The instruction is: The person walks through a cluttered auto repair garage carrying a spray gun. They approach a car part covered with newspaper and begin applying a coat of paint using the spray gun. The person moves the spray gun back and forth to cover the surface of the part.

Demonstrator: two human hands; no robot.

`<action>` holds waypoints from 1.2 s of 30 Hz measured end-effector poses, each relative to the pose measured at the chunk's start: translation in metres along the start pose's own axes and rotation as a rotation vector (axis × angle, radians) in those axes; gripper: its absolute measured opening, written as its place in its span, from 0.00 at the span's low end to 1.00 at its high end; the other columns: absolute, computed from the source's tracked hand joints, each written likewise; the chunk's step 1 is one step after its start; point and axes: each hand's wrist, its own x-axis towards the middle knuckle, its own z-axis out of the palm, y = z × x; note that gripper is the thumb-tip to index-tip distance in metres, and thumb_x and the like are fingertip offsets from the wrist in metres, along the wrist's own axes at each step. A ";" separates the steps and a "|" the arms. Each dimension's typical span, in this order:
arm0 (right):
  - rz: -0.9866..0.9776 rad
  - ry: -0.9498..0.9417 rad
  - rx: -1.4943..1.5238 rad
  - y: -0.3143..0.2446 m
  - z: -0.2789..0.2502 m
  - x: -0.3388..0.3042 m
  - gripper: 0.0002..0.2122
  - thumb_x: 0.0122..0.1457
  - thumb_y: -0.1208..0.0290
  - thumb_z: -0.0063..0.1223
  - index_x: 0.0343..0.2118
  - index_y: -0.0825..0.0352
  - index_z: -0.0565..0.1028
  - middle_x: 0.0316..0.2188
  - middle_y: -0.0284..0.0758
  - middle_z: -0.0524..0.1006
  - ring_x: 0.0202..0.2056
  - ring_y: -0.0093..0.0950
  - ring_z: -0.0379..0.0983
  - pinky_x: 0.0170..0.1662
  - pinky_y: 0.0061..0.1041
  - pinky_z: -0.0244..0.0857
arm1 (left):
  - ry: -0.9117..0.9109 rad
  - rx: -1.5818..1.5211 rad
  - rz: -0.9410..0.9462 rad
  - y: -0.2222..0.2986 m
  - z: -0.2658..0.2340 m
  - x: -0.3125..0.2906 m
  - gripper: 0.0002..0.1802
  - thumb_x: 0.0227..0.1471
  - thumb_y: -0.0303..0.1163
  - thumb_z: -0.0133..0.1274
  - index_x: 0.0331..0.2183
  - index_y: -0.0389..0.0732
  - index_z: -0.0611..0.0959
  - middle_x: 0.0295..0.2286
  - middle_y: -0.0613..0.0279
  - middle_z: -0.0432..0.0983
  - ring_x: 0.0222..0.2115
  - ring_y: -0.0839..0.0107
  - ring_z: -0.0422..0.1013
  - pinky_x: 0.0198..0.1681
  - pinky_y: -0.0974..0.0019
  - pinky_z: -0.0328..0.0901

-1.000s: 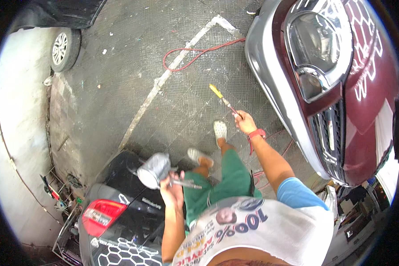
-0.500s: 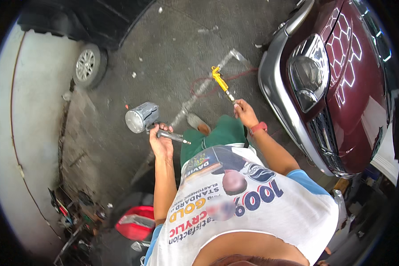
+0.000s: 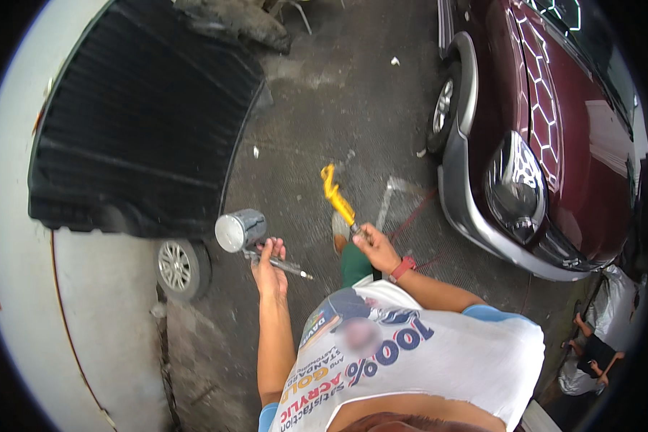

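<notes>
My left hand (image 3: pixel 269 272) is closed around the handle of a spray gun. This spray gun (image 3: pixel 243 230) has a grey metal paint cup, and a small fitting sticks out at the handle's end toward my middle. In my right hand (image 3: pixel 379 249) is a yellow air blow gun (image 3: pixel 338 199), gripped at the metal connector at its lower end. The blow gun points up and away from me, touching nothing else. A red band circles my right wrist. Both tools are held in front of me above the dark floor.
On the right stands a dark red car (image 3: pixel 497 93) with a silver bumper edge. A large black ribbed panel (image 3: pixel 151 122) is at the left, above a loose-looking wheel (image 3: pixel 180 270) near the white wall (image 3: pixel 21 324). A thin red hose (image 3: pixel 414 214) crosses the floor. Another person (image 3: pixel 596 363) is at lower right.
My view has shifted, bringing more of the black panel and the car's side into sight. Both hands keep their tools; the blow gun has come closer to the spray gun.
</notes>
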 end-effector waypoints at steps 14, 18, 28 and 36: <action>-0.165 0.109 -0.389 -0.160 0.068 0.270 0.17 0.66 0.55 0.54 0.47 0.64 0.76 0.28 0.44 0.81 0.30 0.46 0.79 0.34 0.41 0.69 | -0.252 0.181 0.126 0.116 0.224 0.280 0.22 0.50 0.26 0.70 0.44 0.44 0.76 0.38 0.65 0.79 0.37 0.78 0.75 0.33 0.70 0.63; -0.142 0.207 -0.447 -0.176 0.093 0.342 0.17 0.66 0.54 0.54 0.47 0.64 0.76 0.27 0.45 0.80 0.29 0.46 0.79 0.34 0.42 0.69 | -0.324 0.216 0.115 0.139 0.255 0.362 0.25 0.49 0.25 0.70 0.47 0.40 0.75 0.36 0.65 0.81 0.34 0.78 0.75 0.28 0.72 0.62; -0.085 0.539 -0.431 -0.266 0.182 0.522 0.17 0.65 0.54 0.53 0.50 0.59 0.78 0.19 0.42 0.78 0.24 0.44 0.78 0.31 0.41 0.69 | -0.506 0.276 0.105 0.239 0.341 0.545 0.25 0.54 0.20 0.64 0.48 0.38 0.69 0.37 0.61 0.79 0.38 0.74 0.76 0.38 0.69 0.68; -0.107 0.642 -0.525 -0.287 0.169 0.646 0.13 0.67 0.59 0.50 0.42 0.64 0.74 0.19 0.47 0.77 0.26 0.52 0.76 0.31 0.49 0.66 | -0.646 0.360 0.013 0.271 0.442 0.628 0.27 0.53 0.22 0.65 0.52 0.39 0.71 0.43 0.58 0.80 0.40 0.72 0.76 0.37 0.69 0.65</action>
